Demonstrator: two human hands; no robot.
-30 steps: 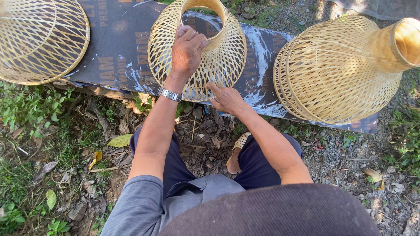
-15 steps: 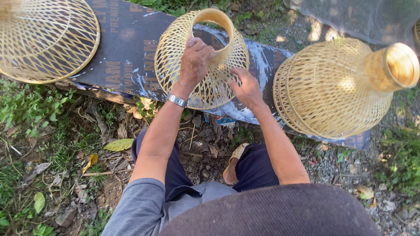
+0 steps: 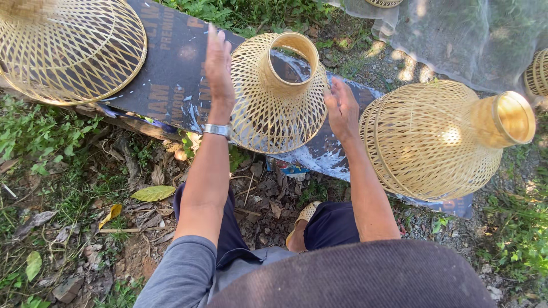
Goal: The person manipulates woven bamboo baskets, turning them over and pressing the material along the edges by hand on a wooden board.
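Looking down past the dark ribbed brim of a hat (image 3: 354,276) and the grey sleeve (image 3: 180,274), the view takes in a person crouched over leaf-strewn ground, one yellow sandal (image 3: 305,214) tucked under, which puts both forearms within easy reach of the work ahead. Just beyond the knees lies a dark printed board (image 3: 165,74), laid flat over the grass, seemingly to give the weaving a level, clean base. On it stands a pale bell-shaped woven bamboo shade (image 3: 279,94), wide mouth down and its solid round collar up, so it sits steady by itself. The left hand (image 3: 218,63), a silver watch (image 3: 217,130) at its wrist, is lifted flat and open just left of the shade, gripping nothing. The right hand (image 3: 341,108) is open too, fingers loosely spread close by the shade's right flank (whether they brush the weave I cannot tell). To the right a larger golden woven shade (image 3: 434,142) lies tipped on its side; at far left another woven dome (image 3: 68,48) rests on the board. Farthest off, a grey mesh sheet (image 3: 468,40) is draped over the ground.
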